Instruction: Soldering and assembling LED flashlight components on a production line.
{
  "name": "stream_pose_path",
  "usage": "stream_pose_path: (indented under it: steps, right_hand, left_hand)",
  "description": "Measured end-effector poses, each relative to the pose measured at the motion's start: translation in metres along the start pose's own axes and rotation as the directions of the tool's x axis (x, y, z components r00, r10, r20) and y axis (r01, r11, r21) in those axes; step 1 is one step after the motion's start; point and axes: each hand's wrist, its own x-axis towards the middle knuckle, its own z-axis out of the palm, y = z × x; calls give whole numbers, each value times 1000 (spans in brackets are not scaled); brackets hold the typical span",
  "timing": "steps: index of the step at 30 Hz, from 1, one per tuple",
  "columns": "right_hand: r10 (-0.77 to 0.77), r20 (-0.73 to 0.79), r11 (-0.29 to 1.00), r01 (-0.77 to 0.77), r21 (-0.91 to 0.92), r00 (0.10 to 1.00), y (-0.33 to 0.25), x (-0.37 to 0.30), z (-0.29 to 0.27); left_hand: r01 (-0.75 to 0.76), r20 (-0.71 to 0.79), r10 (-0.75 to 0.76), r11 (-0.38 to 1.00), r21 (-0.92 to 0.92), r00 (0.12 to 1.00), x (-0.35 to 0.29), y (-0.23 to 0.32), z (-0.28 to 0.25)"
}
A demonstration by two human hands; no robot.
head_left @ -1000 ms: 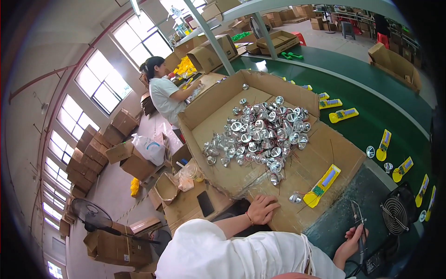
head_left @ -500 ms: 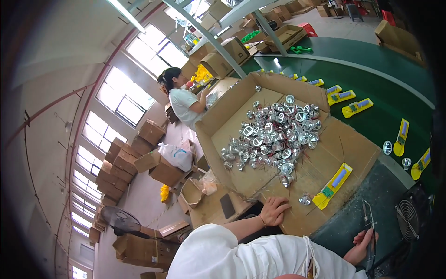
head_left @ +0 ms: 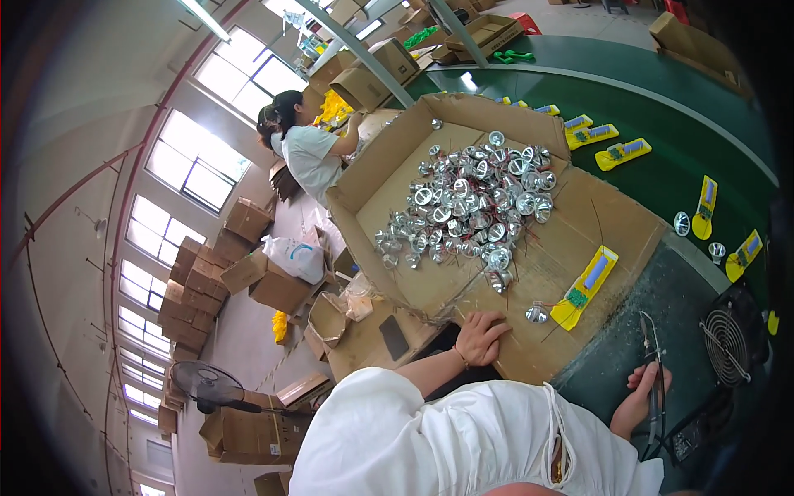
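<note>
Your right hand point(head_left: 649, 384), at the lower right of the frame, is closed around a pen-shaped tool point(head_left: 654, 409) whose thin metal end points up. Your left hand point(head_left: 481, 340), at the lower centre, rests on the near edge of the cardboard point(head_left: 616, 219), fingers slightly apart. Right of that hand, on the cardboard, you have a yellow shell point(head_left: 584, 289) with a green circuit board and a purple battery in it; a silver cup point(head_left: 537, 313) lies just beside its lower end. You have a heap of silver cups point(head_left: 471, 202) at the centre of the frame, and more yellow shells point(head_left: 624, 155) on the green belt point(head_left: 662, 194) at the upper right. A round fan point(head_left: 726, 347) stands near the right edge.
</note>
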Motion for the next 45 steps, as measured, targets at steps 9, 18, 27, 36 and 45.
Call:
stream_pose_path:
  steps: [9,18,27,36,45]
  right_hand:
    - [-133,-8,989,133,66,991,12,3,1]
    - [-180,-5,979,180,94,984,11,5,3]
    - [-189,-54,981,191,31,981,16,6,1]
    - [-181,-107,983,183,13,978,25,19,-1]
    - [-141,-104,989,135,-57,985,27,21,2]
  left_hand:
    - [-18,-13,18,999,31,1000,0,4,-4]
    - [-30,-47,32,999,39,998,-4,5,1]
    - [-60,-72,61,998,9,996,-4,-1,2]
    - [-133,-123,127,990,-44,984,-3,-8,7]
    - [-122,-84,117,991,-55,990,-3,-18,10]
